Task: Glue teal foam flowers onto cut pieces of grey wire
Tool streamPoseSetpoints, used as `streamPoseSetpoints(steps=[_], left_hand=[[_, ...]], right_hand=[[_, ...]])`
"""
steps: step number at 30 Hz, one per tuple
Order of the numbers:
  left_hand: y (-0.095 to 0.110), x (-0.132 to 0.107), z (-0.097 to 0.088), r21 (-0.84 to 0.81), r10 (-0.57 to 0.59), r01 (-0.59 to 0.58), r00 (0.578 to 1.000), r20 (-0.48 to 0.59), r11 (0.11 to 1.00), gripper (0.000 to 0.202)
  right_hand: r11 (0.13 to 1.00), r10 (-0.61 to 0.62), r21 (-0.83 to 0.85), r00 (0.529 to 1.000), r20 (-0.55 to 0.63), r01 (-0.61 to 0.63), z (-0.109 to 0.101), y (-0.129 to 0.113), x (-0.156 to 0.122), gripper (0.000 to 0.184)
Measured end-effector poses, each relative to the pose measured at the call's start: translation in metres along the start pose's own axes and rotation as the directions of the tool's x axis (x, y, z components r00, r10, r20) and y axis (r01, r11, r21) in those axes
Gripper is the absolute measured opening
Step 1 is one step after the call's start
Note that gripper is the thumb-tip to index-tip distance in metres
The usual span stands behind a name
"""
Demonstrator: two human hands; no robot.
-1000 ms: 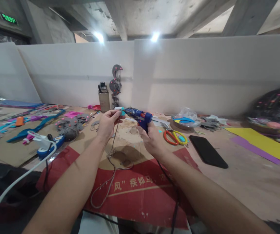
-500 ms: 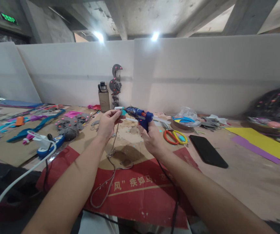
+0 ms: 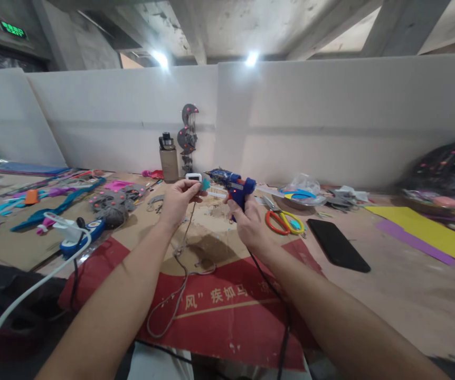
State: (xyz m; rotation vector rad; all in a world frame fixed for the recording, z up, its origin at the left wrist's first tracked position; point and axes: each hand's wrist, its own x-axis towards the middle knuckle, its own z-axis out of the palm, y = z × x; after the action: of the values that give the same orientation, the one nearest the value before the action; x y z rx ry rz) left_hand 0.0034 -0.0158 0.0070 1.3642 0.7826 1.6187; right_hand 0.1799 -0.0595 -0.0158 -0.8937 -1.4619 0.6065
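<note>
Lots of slack string (image 3: 188, 274) is looped over the red sheet (image 3: 227, 327) up front, with one end led up to the left hand (image 3: 178, 205). Off to the right, a phone (image 3: 338, 245) and scissors (image 3: 276, 211) are laid out. The hands are held apart: the glue gun (image 3: 231, 182) is gripped by the right hand (image 3: 249, 224), and a teal piece (image 3: 206, 184) is pinched in the left fingertips, near the nozzle. Looks mid-job, honestly; no join to the string can be made out, and whether glue is on can't be told. Farther back, one bowl (image 3: 304, 203) is filled with blue and yellow bits plus clear plastic. What's held in the bottle (image 3: 169, 164) can't be told. By the white panel (image 3: 330, 105), a pink-dotted hanging (image 3: 188, 138) is apparently already made up.
</note>
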Motion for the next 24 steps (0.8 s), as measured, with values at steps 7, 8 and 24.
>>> streamPoseSetpoints(steps=[7,8,24], left_hand=[[0.000,0.001,0.000,0.051,-0.029,0.030,0.999,-0.014,0.998,0.026],[-0.001,0.001,0.000,0.066,-0.021,0.023,0.999,-0.025,0.998,0.025],[0.007,-0.022,0.026,0.547,0.388,-0.370,0.917,0.088,0.751,0.003]], right_hand=[[0.889,0.428,0.147,0.901,0.067,-0.433,-0.003,0.035,0.019,0.017],[0.875,0.474,0.057,0.874,0.108,-0.481,-0.003,0.042,0.020,0.016],[0.957,0.203,0.201,0.978,0.058,-0.210,0.013,0.008,0.012,0.031]])
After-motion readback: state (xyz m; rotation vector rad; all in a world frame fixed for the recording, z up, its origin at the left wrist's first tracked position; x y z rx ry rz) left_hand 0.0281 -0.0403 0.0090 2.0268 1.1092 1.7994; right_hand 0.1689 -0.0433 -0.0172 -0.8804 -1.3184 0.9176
